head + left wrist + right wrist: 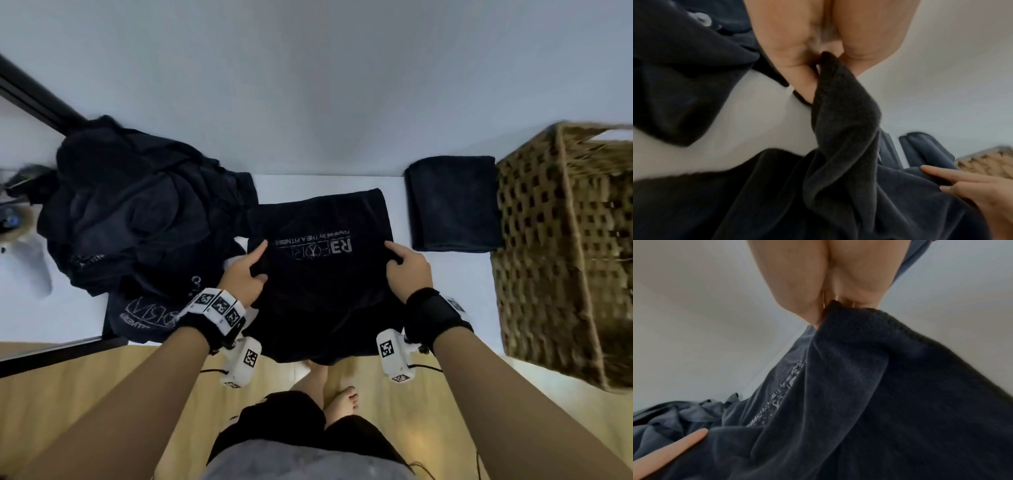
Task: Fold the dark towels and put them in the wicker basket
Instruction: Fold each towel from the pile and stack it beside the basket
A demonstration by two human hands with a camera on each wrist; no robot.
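Meanwhile, both hands pinched one dark printed towel (pixel 325 274).
Left hand (pixel 244 275) and right hand (pixel 407 270) gripped its edges; one folded towel (pixel 452 202) lay beside the wicker basket (pixel 561 260), its contents hidden.

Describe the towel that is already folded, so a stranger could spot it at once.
Find the wicker basket at the table's right end. Right beside its left wall lies the folded towel, a neat dark rectangle. Unlike the printed towel both hands grip or the crumpled pile at left, it shows no print and nobody touches it.
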